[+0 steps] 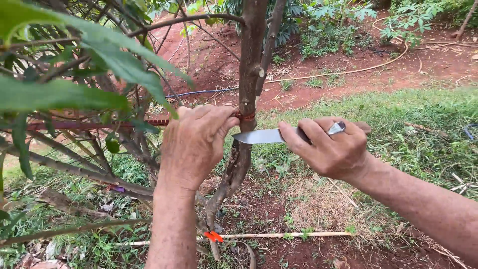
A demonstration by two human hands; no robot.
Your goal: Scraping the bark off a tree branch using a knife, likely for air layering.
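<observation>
Low in the frame a pale stick [284, 235] with an orange tip lies on the grass, and I see no pot, bucket or other container anywhere. Above it, at centre, the left hand [194, 144] is clenched around the thin trunk [247, 74] just below a reddish tie [245, 117], while the right hand [331, 149] grips a knife [269, 135] whose blade tip meets the bark. With the edge touching so near the left thumb, a slip could nick it, I'd judge; red soil lies beyond, at upper right.
</observation>
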